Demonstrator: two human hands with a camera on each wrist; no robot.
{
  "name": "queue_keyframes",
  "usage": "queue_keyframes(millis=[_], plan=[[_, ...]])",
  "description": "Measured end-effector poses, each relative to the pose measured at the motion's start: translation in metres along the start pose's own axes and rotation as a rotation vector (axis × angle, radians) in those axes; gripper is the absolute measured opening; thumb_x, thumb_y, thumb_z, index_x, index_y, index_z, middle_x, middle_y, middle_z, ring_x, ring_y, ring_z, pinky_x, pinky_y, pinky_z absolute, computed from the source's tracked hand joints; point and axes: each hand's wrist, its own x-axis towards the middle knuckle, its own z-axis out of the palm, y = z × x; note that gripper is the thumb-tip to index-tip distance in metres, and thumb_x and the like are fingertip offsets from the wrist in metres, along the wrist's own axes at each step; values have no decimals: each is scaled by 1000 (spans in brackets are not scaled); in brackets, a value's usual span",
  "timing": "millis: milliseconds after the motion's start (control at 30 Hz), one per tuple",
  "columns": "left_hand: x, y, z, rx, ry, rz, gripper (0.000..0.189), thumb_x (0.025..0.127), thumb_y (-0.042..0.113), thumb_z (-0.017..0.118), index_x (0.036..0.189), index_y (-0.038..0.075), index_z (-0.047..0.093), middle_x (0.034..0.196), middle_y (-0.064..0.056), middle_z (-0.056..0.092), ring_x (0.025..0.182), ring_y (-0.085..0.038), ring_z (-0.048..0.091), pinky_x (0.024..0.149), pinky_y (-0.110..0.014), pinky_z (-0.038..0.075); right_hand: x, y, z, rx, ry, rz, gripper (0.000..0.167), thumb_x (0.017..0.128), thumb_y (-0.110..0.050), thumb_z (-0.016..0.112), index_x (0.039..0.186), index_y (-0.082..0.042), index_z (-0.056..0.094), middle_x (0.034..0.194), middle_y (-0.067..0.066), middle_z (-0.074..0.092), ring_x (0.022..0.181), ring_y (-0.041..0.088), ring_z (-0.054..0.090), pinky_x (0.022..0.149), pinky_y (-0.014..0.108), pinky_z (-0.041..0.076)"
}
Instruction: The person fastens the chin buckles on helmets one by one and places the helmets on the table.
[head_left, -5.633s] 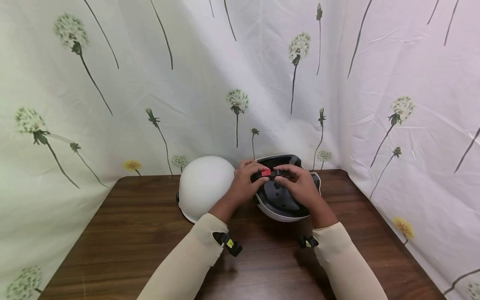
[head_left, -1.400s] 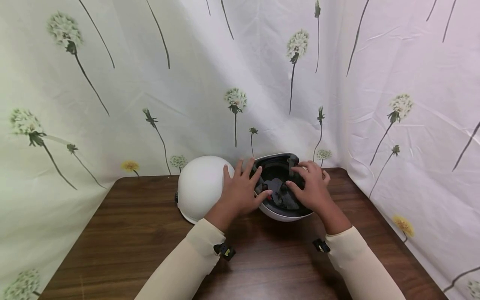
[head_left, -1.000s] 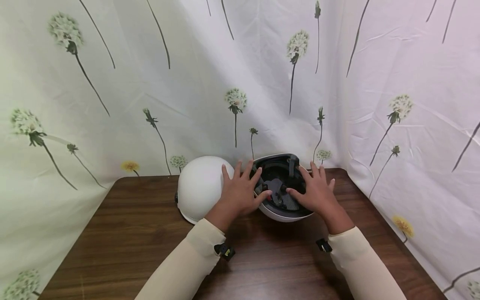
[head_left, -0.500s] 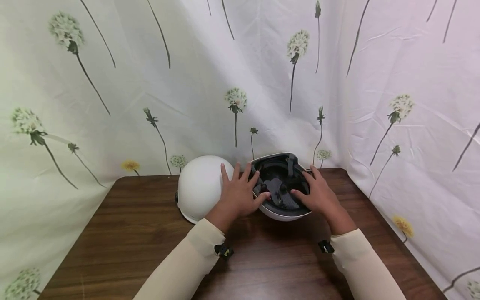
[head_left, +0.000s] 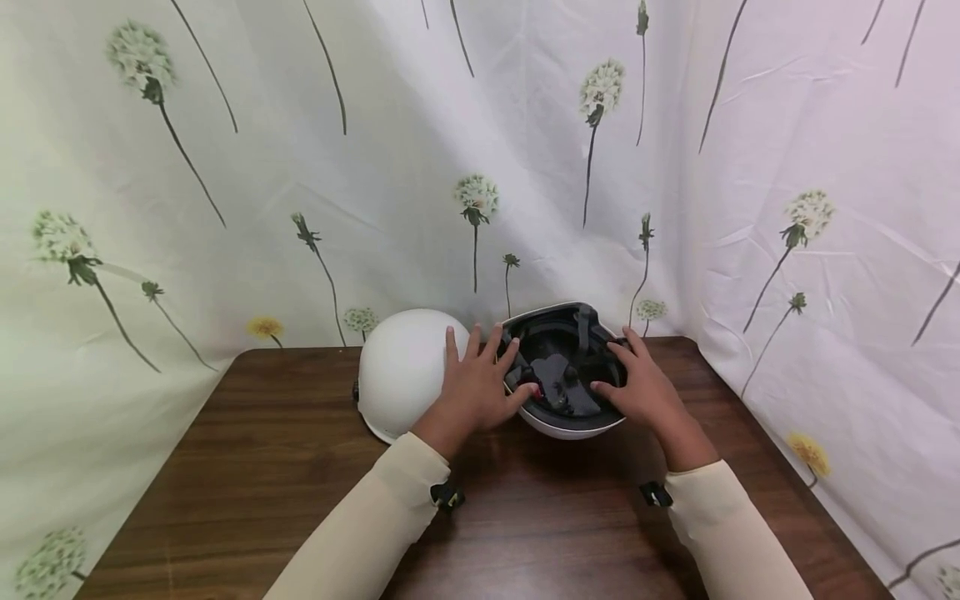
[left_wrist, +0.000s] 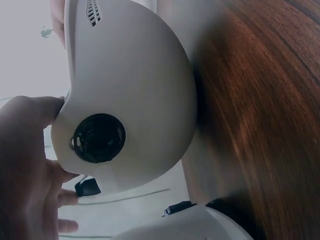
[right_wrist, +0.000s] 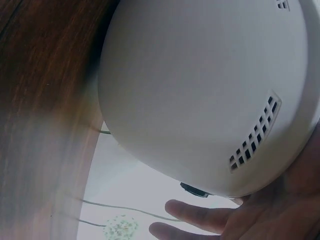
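An upturned white helmet [head_left: 573, 432] with a black lining lies on the table. My left hand [head_left: 476, 387] is spread at its left rim, the thumb reaching over the edge close to a red buckle part [head_left: 537, 391]. On the opposite rim rests my right hand [head_left: 651, 396], its thumb inside and its fingers loosely extended along the edge. A dark strap [head_left: 583, 327] hangs at the far side of the lining. The left wrist view has the shell with a round black fitting [left_wrist: 99, 138]; a slotted vent [right_wrist: 256, 132] shows in the right wrist view.
Beside it, to the left, a second white helmet [head_left: 405, 367] sits dome up, partly behind my left hand. Both stand near the back of the brown wooden table [head_left: 262, 467]. A flower-printed cloth [head_left: 390, 167] hangs right behind and along the sides.
Earlier both hands pinched the strap's red and black buckle above the helmet; they have let go of it. They now lie at the rims, and the right hand has shifted slightly right.
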Motion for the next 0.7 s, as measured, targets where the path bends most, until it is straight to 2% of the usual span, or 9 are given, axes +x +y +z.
queue_keyframes(millis=[300, 467, 567, 700], plan=[[2, 0, 1, -30, -10, 2, 89, 104, 79, 43, 176, 29, 25, 185, -10, 15, 172, -43, 8, 133, -73, -5, -4, 1, -5, 0, 18, -32, 76, 102, -31, 76, 167, -7, 45, 186, 12, 4, 161, 55, 31, 114, 72, 45], [4, 2, 4, 4, -28, -1, 90, 104, 79, 46, 176, 29, 23, 186, -10, 15, 172, -42, 8, 133, -74, -5, -7, 1, -8, 7, 32, -59, 75, 99, -16, 72, 167, -6, 43, 186, 12, 4, 152, 54, 44, 99, 63, 51], [5, 4, 5, 20, -39, 3, 90, 104, 77, 48, 176, 29, 23, 185, -11, 15, 172, -42, 9, 133, -74, -4, -9, 2, -9, 7, 34, -68, 77, 97, -11, 69, 169, -6, 41, 186, 11, 3, 144, 51, 51, 87, 55, 49], [7, 8, 6, 26, -49, 8, 91, 104, 75, 51, 177, 28, 21, 185, -12, 17, 172, -43, 11, 134, -72, 0, -14, 0, -10, -2, 46, -81, 84, 97, -8, 68, 173, -10, 32, 186, 10, 0, 134, 49, 57, 79, 50, 45]])
